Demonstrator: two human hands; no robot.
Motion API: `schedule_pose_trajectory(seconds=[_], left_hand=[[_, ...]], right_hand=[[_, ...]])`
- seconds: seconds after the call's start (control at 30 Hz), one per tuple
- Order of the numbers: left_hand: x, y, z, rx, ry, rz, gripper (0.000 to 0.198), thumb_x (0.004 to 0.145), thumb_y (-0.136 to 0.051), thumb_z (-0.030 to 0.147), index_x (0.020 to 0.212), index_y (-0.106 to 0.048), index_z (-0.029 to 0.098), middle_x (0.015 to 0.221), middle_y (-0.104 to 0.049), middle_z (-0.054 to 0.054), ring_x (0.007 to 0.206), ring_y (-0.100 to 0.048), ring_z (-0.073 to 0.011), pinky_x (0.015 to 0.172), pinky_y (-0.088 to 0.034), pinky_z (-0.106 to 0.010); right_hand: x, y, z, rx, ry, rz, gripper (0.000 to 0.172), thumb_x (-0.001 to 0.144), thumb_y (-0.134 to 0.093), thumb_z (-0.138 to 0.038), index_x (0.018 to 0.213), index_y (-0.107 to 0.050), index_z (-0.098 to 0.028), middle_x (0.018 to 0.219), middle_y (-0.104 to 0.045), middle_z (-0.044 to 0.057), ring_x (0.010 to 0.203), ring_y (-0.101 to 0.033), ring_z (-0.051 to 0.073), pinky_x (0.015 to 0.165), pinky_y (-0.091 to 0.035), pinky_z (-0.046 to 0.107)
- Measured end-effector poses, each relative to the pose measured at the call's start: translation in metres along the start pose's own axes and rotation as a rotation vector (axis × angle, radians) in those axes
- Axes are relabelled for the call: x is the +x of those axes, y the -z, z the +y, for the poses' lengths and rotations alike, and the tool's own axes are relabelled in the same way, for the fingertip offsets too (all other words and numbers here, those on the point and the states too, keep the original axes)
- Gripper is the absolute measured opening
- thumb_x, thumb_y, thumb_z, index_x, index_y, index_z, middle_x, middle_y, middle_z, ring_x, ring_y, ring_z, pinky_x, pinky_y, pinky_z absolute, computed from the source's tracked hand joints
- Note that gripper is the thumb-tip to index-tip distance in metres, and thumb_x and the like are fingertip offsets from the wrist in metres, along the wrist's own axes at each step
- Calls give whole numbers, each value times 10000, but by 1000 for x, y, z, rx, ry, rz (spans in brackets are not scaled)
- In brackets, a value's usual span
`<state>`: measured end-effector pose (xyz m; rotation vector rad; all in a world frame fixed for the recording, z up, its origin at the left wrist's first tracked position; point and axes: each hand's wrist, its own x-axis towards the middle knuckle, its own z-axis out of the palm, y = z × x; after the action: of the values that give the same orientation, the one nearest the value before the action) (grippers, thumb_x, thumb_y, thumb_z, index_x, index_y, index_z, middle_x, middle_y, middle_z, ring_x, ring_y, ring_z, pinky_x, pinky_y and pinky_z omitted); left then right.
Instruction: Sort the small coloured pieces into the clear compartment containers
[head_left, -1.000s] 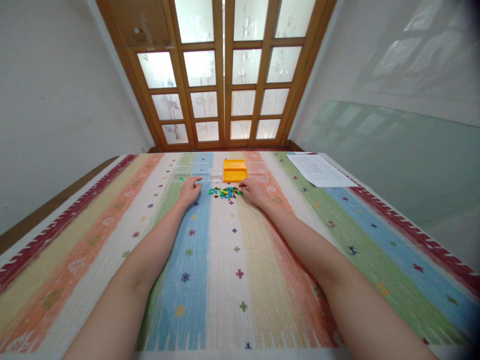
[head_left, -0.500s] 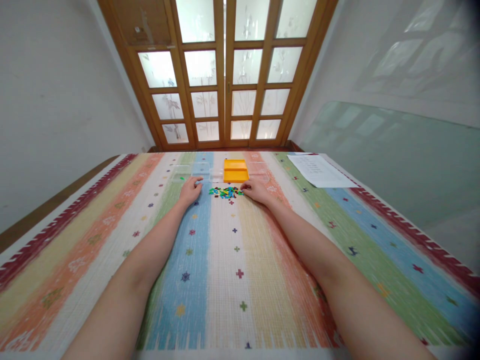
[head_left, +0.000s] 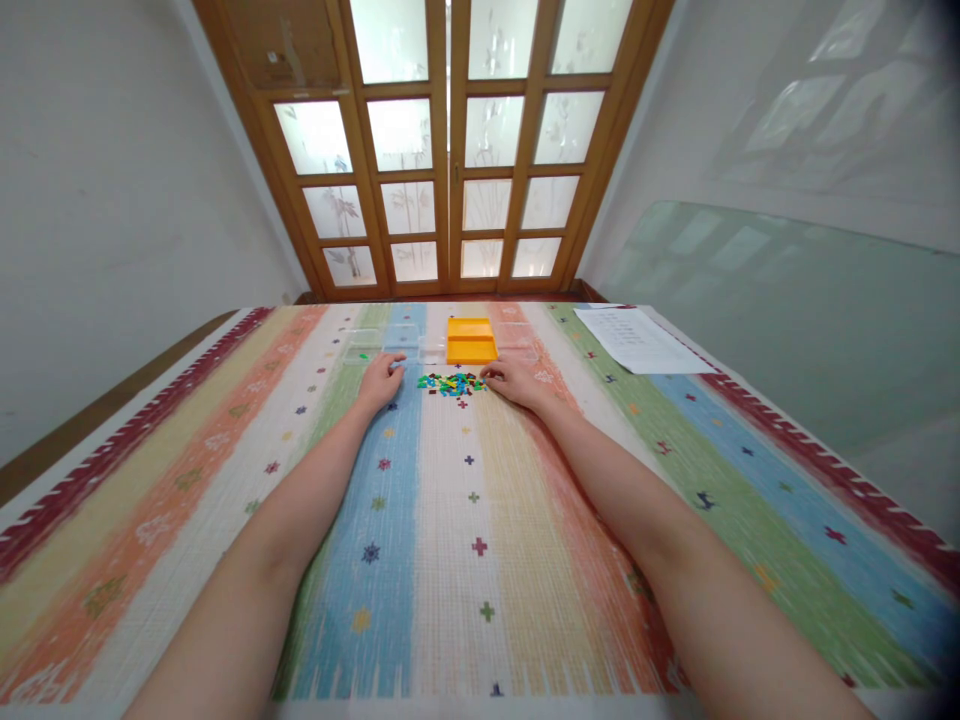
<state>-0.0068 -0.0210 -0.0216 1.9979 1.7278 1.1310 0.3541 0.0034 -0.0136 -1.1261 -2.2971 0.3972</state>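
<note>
A small heap of tiny coloured pieces (head_left: 451,384), mostly green, blue and yellow with some dark red, lies on the striped cloth in the middle. My right hand (head_left: 511,379) rests at the heap's right edge, its fingertips drawn together against the outermost pieces; what is between them is too small to make out. To the left of the heap lies my left hand (head_left: 381,378), apart from it, with thumb and index finger spread. Behind the heap is a yellow two-part tray (head_left: 471,338). Clear plastic trays (head_left: 363,346) flank it, one with a small green piece (head_left: 364,357) inside.
Printed paper sheets (head_left: 637,340) lie at the back right of the table. The striped tablecloth (head_left: 450,560) covers the tabletop. Beyond the far edge stand wooden glazed doors (head_left: 454,190), and a pale green panel (head_left: 795,320) leans along the right wall.
</note>
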Motion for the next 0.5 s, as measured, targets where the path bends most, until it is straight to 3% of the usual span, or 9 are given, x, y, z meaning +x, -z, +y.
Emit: schedule_pose_trajectory(seconds=[0.3,0.5], left_hand=[[1,-1,-2,10,-30,-2,317,942,-563,271,1207,-725,210,1246,-689,-96,876,-671,-198,970,-549,-401],[0,-1,-2,3,-18,-5,318,939,-566,280,1208,-727,223,1241,-691,-88,875,-669,-199,964,-555,-401]], right_hand=[[-1,-5,-2,7,-12,71,118,874,-626,-212,896,-740,-193,955,-727,52,888,-632,201,808,-472,297],[5,1,3,162,-200,388,181,892,-582,-308,921,-717,-191,879,-739,49,795,-632,204,754,-473,311]])
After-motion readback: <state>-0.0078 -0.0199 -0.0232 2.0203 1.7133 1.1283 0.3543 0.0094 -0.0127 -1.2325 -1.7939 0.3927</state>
